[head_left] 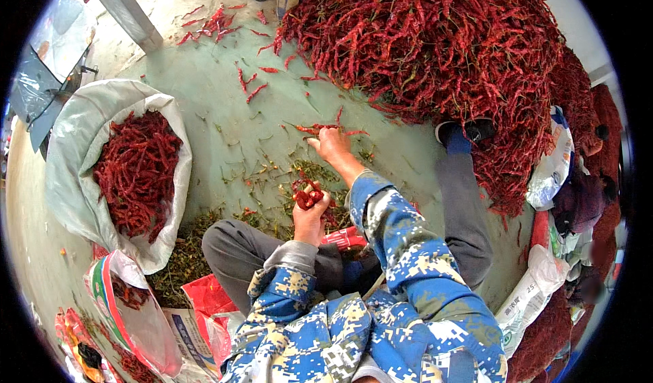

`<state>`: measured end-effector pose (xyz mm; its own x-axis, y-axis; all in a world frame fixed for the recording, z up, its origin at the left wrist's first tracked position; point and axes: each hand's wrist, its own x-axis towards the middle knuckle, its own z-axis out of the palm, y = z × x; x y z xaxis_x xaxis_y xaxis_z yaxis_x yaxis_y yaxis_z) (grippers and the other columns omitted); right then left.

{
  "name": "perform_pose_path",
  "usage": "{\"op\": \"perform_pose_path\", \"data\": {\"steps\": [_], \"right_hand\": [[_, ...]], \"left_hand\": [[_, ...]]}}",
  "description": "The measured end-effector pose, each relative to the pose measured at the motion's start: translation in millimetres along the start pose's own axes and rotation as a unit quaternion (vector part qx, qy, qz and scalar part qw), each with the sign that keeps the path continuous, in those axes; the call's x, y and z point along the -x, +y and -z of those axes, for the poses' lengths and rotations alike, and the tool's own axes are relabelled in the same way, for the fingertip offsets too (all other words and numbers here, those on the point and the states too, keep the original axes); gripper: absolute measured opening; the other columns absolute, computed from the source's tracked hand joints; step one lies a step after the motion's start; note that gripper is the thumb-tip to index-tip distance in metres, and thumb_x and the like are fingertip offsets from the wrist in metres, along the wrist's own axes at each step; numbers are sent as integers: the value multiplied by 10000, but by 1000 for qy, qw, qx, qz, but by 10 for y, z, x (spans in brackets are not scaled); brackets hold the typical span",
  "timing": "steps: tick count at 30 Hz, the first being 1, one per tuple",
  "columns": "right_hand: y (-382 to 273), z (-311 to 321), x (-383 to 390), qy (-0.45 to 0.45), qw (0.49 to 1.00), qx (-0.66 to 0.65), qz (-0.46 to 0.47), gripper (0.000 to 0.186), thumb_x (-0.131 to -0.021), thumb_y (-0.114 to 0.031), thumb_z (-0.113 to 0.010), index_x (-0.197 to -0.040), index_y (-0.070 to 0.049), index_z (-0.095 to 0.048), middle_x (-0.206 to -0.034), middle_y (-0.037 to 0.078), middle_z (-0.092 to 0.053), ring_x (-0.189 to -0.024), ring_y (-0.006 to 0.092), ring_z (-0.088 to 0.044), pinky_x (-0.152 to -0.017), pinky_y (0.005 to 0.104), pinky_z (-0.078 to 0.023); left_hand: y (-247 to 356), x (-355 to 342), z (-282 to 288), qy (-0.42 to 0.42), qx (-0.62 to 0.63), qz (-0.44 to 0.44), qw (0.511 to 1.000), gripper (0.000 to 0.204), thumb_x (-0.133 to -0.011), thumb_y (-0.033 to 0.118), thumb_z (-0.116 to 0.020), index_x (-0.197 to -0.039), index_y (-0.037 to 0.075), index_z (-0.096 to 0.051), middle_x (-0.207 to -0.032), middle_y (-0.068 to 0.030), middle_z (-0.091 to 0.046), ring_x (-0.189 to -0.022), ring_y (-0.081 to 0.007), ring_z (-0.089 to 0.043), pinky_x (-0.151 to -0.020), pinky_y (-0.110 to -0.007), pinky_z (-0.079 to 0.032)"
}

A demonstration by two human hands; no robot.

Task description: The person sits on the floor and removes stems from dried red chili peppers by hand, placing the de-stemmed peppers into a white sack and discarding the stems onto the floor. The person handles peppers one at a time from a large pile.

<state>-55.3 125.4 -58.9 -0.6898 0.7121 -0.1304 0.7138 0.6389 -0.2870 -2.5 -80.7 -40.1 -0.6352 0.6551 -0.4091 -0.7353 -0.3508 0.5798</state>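
My left hand (pixel 309 225) is closed around a bunch of dried red chilies (pixel 307 194), held above my lap. Farther out and a little to the right, my right hand (pixel 333 145) has its fingers pinched on a few long dried chilies (pixel 314 129), which stick out to both sides. Under and around both hands, loose stems and bits (pixel 272 175) lie scattered on the pale green floor. A large heap of dried red chilies (pixel 435 43) rises at the far right, against my right shoe (pixel 476 130).
At my left stands a white woven sack (pixel 68 158) with chilies (pixel 139 172) in it. A smaller striped bag (pixel 153 328) is nearer me, beside a mound of stems (pixel 180 264). A metal post (pixel 126 12) stands far left. White bags (pixel 534 291) lie at right.
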Motion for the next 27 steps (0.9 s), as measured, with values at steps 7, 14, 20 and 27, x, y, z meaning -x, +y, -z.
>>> {"op": "perform_pose_path", "data": {"steps": [7, 14, 20, 27], "right_hand": [[354, 216, 453, -66, 938, -338, 31, 277, -796, -247, -741, -916, -20, -636, -823, 109, -701, -734, 217, -680, -657, 379, -543], [553, 669, 1621, -163, 869, -468, 11, 211, -920, -232, -666, -864, -30, -640, -767, 29, -657, -635, 107, -564, -576, 297, -460], [411, 465, 1228, 117, 965, -226, 64, 188, -875, -238, -646, -845, -53, -635, -831, 136, -627, -812, 350, -630, -686, 449, -488], [267, 124, -41, 70, 990, -30, 118, 169, -892, -219, -606, -968, -69, -598, -1008, 154, -637, -916, 367, -642, -757, 483, -522]], "left_hand": [[28, -20, -8, 0, -14, -14, 1000, 323, -853, 22, -717, -1162, 19, -623, -1054, -52, -689, -919, -141, -647, -823, -301, -529], [0, 101, -82, -96, -191, 66, 975, 81, -849, 47, -720, -903, 43, -660, -799, 5, -645, -700, -112, -603, -657, -273, -489], [12, 161, -54, -118, -153, 80, 978, 86, -842, 28, -718, -850, 61, -639, -762, 12, -628, -639, -98, -568, -577, -257, -448], [61, -15, -85, -30, -61, 48, 997, 163, -827, -30, -712, -914, 62, -609, -874, -23, -660, -788, -145, -636, -729, -307, -526]]}}
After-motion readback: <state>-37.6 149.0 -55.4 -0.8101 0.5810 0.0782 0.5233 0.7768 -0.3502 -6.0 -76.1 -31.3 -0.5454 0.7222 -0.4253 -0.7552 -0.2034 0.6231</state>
